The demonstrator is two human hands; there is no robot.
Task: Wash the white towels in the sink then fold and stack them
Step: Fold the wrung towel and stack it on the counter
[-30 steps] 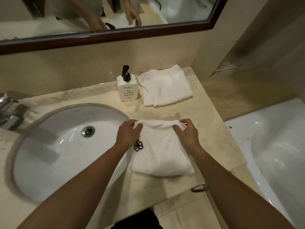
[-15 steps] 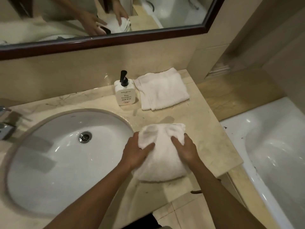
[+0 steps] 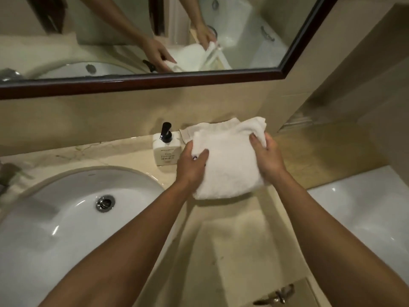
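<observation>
Head view: the only camera I have, looking down over both forearms at the counter [image 3: 232, 251].
Left hand [image 3: 190, 167]: I see it gripping the left edge of the folded towel [image 3: 225, 165], thumb on top, fingers curled under the cloth.
Right hand [image 3: 266, 156]: it grips the towel's right side, thumb pressed on the top face, fingers wrapped round the far right corner.
Folded towel: held between my two hands, a thick white bundle; its near edge hangs just ahead of the wrists. I cannot tell whether it is touching what lies under it.
Second towel [image 3: 208, 127]: only its far edge and left corner show beyond the held towel, just past the fingertips of both hands, lying against the wall.
Soap bottle [image 3: 165, 151]: white with a black pump, upright, just to the left of the left hand.
Sink [image 3: 66, 218]: white oval basin, left of the left forearm, drain [image 3: 105, 203] in the middle.
Bathtub [image 3: 365, 213]: white, to the right of the right forearm, below counter level.
Mirror [image 3: 155, 36]: beyond the hands on the wall, dark frame, reflecting both hands on the towel.
Handle [image 3: 276, 296]: metal, at the counter's near front, below the right forearm.
</observation>
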